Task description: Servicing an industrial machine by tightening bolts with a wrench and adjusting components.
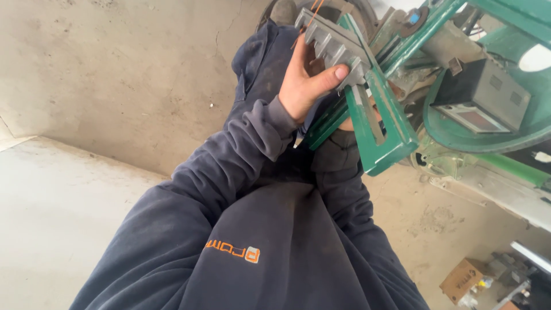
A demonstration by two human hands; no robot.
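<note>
My left hand (304, 83) grips a grey finned metal block (336, 46), with the thumb pressed over its lower fins. It holds the block against a green metal frame bar (390, 132) of a machine. Thin orange wires (314, 8) run up from the block's top end. My right hand (346, 123) is almost wholly hidden behind the green bar, and only a sliver of skin shows at the end of its dark sleeve. What it holds cannot be seen. A small pointed tip (297, 141) sticks out below my left wrist.
A black box-shaped unit (482, 92) sits in a green curved housing (493, 135) at the upper right. Bare concrete floor (103, 86) spreads to the left. A cardboard box (462, 279) and small items lie at the lower right.
</note>
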